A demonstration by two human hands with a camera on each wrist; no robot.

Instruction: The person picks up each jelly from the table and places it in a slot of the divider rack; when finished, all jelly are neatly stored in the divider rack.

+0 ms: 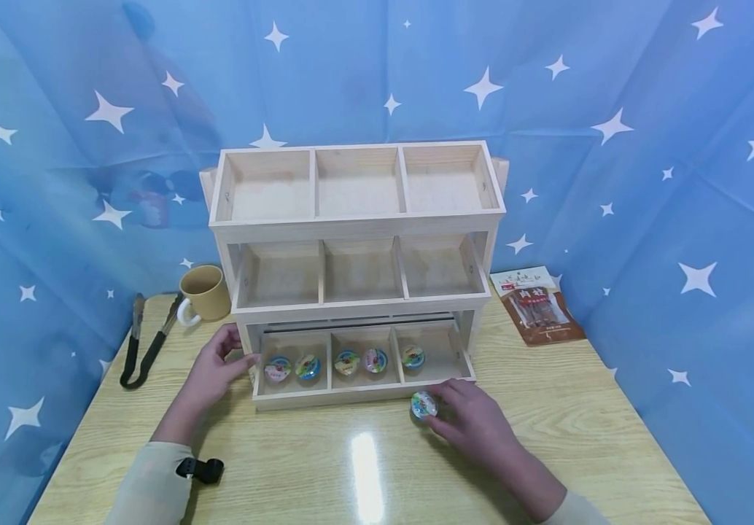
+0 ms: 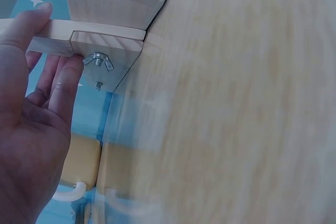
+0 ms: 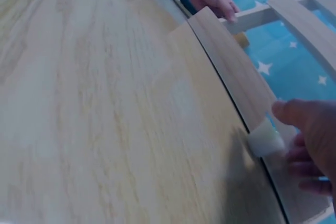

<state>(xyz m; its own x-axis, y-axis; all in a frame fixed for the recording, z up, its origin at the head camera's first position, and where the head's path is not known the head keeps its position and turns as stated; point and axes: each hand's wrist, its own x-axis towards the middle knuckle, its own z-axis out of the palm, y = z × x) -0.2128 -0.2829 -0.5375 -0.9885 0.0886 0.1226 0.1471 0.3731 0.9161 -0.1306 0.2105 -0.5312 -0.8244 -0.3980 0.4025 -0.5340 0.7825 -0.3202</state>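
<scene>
A three-tier wooden shelf [image 1: 357, 227] stands on the table, each tier split into three compartments. In the bottom tier lie small sealed jelly cups with printed lids: two at left, two in the middle, one jelly cup [image 1: 413, 356] at right. My left hand [image 1: 216, 372] holds the shelf's left side; in the left wrist view the thumb is above and the fingers below a wooden rail [image 2: 55, 38]. My right hand [image 1: 472, 423] pinches another jelly cup [image 1: 424, 405] just in front of the bottom tier. In the right wrist view this white cup [image 3: 265, 139] is beside the thumb.
To the left are black-handled tongs [image 1: 147, 346] and a tan mug [image 1: 205, 293] with a white handle. A brown-and-white snack packet [image 1: 537, 306] lies right of the shelf. Blue star-printed cloth [image 1: 364, 73] hangs behind and at both sides of the wood-grain table [image 1: 298, 467].
</scene>
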